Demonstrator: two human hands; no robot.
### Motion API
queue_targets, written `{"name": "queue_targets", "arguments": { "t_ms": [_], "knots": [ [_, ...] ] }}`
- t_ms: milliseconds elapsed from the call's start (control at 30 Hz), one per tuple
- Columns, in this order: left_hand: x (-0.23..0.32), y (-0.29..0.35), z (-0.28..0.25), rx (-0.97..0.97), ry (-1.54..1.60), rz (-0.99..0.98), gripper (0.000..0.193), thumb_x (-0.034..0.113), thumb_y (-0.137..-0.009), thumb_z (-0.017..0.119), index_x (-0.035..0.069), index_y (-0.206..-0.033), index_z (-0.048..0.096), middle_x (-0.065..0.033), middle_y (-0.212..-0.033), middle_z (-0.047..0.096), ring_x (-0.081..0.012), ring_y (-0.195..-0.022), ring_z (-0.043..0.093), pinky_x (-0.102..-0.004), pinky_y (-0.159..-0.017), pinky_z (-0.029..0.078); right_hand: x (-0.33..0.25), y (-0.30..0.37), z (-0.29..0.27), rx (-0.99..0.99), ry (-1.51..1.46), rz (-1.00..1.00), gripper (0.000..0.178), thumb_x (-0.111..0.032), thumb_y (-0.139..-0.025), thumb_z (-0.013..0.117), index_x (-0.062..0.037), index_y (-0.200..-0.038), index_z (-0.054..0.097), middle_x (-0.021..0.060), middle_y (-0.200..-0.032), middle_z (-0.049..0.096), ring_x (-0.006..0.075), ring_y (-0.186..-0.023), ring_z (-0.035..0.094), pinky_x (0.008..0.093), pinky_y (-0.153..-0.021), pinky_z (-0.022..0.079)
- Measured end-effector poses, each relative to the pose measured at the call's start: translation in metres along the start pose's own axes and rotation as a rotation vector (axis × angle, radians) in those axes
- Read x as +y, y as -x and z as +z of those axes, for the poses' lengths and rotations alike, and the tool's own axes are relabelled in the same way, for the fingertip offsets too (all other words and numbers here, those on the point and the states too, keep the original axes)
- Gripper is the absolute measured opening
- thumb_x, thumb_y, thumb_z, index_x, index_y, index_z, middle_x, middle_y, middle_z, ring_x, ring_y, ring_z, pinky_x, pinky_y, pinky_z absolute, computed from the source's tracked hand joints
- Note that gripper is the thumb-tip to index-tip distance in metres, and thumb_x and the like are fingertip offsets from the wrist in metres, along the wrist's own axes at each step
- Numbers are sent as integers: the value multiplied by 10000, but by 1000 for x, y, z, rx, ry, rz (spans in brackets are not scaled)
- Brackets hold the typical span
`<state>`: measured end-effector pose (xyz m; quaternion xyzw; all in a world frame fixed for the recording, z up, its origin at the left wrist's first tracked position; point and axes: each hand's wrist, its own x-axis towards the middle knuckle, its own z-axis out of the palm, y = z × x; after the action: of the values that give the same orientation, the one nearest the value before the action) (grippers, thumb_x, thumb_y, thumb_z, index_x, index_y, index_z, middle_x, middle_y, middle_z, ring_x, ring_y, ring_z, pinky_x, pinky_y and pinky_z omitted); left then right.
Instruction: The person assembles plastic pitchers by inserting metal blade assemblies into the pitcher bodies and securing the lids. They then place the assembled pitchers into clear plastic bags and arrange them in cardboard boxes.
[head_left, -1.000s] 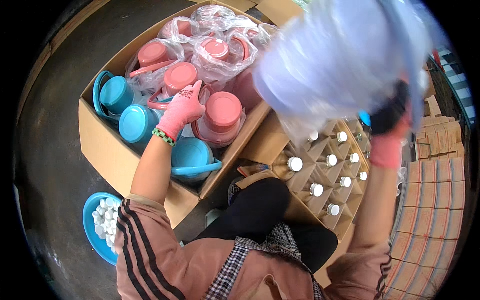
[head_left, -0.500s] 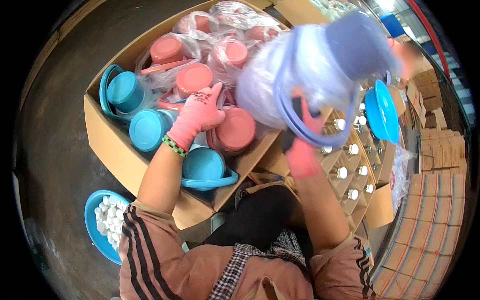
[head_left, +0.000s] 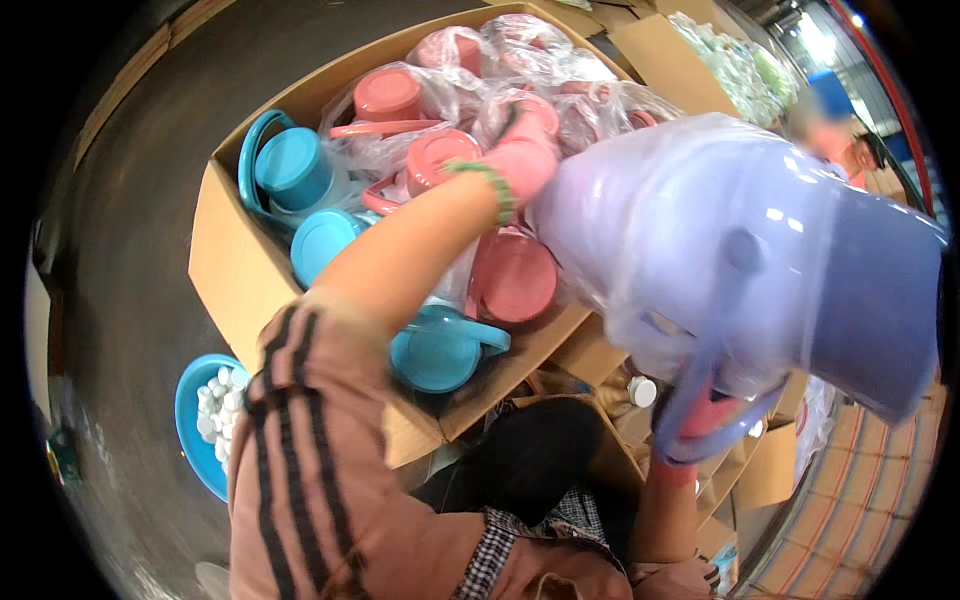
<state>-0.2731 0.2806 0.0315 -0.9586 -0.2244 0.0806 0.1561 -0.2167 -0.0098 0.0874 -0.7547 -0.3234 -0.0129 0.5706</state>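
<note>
A large purple plastic pitcher (head_left: 700,200) in clear wrap lies tilted on its side at the right, its darker end pointing right. My right hand (head_left: 705,415), in a pink glove, is mostly hidden behind its loop handle and closes on it. My left hand (head_left: 525,150), also pink-gloved, reaches over the carton (head_left: 235,260) among bagged pink containers (head_left: 515,275). Motion smears its fingers, so their grip is unclear. Teal containers (head_left: 290,168) with loop handles stand along the carton's left and near sides.
A blue bowl of white caps (head_left: 190,425) sits at the lower left. Under the pitcher, a divided carton holds white-capped bottles (head_left: 642,391). Stacked cardboard (head_left: 850,500) stands at the lower right. Another person (head_left: 825,130) is at the far right, near a heap of clear plastic (head_left: 730,65).
The purple pitcher has swung right and nearer with my right hand, covering much of the bottle carton. My left hand has moved away and right, over the pink containers. The view has shifted slightly.
</note>
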Motion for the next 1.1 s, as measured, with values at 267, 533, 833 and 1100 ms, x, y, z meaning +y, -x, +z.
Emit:
{"name": "queue_targets", "arguments": {
  "t_ms": [267,533,833,1100],
  "knots": [
    [44,-44,40,-141,120,155,321,286,-800,420,107,-1060,478,-98,-1178,414,-197,-1086,387,-309,-904,293,-26,-41,2,157,377,-182,347,-89,-756,543,34,-1066,445,128,-994,516,216,-888,497,325,-798,386],
    [33,-28,53,34,608,91,445,335,-846,345,117,-1233,362,-81,-1279,346,-214,-1172,312,-289,-989,215,-32,-91,25,102,-113,60,209,-139,-783,554,13,-927,556,61,-850,553,127,-728,517,247,-621,414],
    [27,-19,106,90,608,-234,435,276,-861,333,110,-1263,325,-38,-1350,248,-202,-1245,198,-403,-1018,126,55,-150,144,-717,-87,-8,618,-253,-570,765,63,-1027,495,133,-987,555,209,-892,519,318,-784,419],
    [37,-21,116,232,-15,-130,385,189,-807,389,87,-1174,446,-76,-1242,411,-222,-1144,355,-334,-980,224,126,-159,141,-1048,780,-104,601,-372,-624,675,45,-1023,511,188,-1005,552,290,-942,519,352,-825,392]
  ]
}}
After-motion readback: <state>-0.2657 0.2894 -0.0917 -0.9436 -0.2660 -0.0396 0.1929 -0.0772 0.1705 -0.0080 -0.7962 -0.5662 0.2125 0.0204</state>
